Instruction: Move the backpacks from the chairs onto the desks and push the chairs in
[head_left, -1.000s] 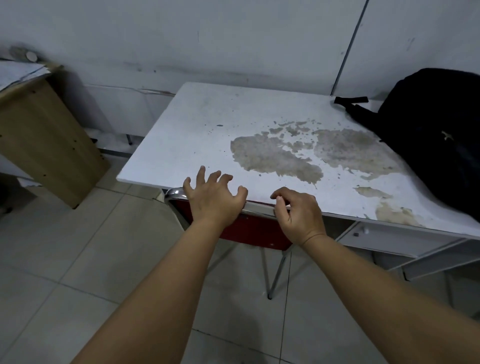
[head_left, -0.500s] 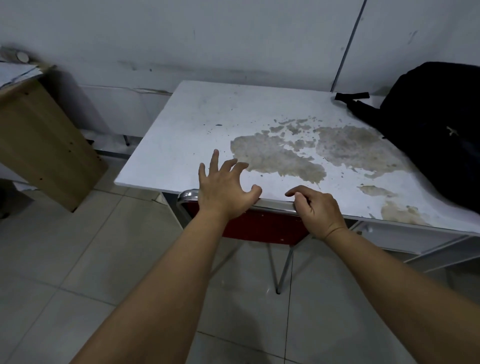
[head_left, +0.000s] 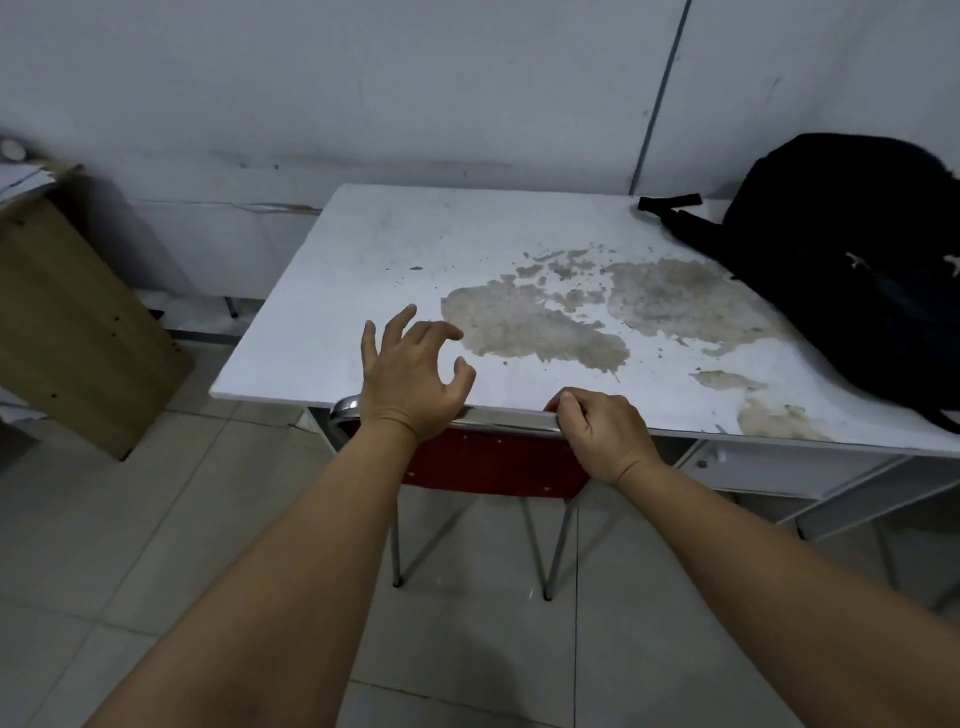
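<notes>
The white tabletop (head_left: 395, 270), its paint worn off in brown patches, serves as the landmark. A black backpack (head_left: 852, 265) lies on its far right part, a strap reaching toward the tabletop's back edge. A red chair (head_left: 493, 465) with a chrome frame stands at the near edge of the tabletop, its top rail touching or just under that edge and its seat hidden beneath; its thin metal legs show on the tiled floor (head_left: 130, 545) below. The left hand (head_left: 410, 384) is spread, fingers apart and raised over the near part of the tabletop, with the heel of the palm at the chair's rail. The right hand (head_left: 602, 431) is curled, fingers bent onto the rail at the tabletop's near edge. A wooden cabinet (head_left: 67, 322) stands well to the left of the tabletop.
</notes>
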